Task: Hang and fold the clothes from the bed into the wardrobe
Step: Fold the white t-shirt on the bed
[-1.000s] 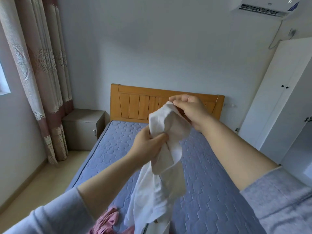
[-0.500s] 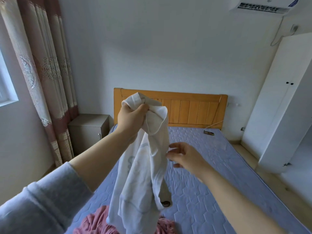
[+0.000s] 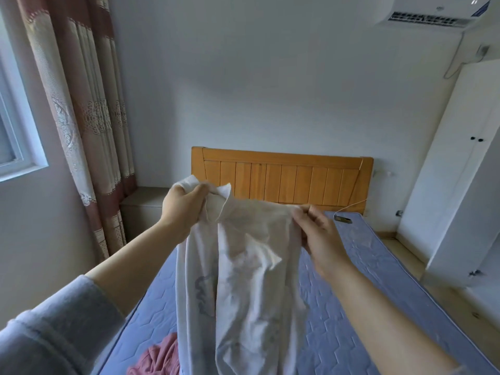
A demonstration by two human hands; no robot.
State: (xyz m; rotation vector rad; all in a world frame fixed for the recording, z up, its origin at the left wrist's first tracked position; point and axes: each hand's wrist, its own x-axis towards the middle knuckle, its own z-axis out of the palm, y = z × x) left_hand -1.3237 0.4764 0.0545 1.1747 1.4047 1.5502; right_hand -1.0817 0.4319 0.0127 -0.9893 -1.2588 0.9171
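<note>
I hold a white garment with a faint grey print up over the bed, its top edge stretched between both hands and the rest hanging down. My left hand grips the top left corner in a fist. My right hand pinches the top right edge. A pink garment lies crumpled on the blue quilted mattress below, partly hidden by the white one. The white wardrobe stands at the right with its doors shut.
A wooden headboard backs the bed. A grey bedside cabinet sits left of it under patterned curtains. A small dark object with a cord lies at the mattress head. Bare floor runs between bed and wardrobe.
My right hand, free half a second ago, has taken hold of the garment's top edge. The white garment is now spread between both hands instead of hanging bunched from the left.
</note>
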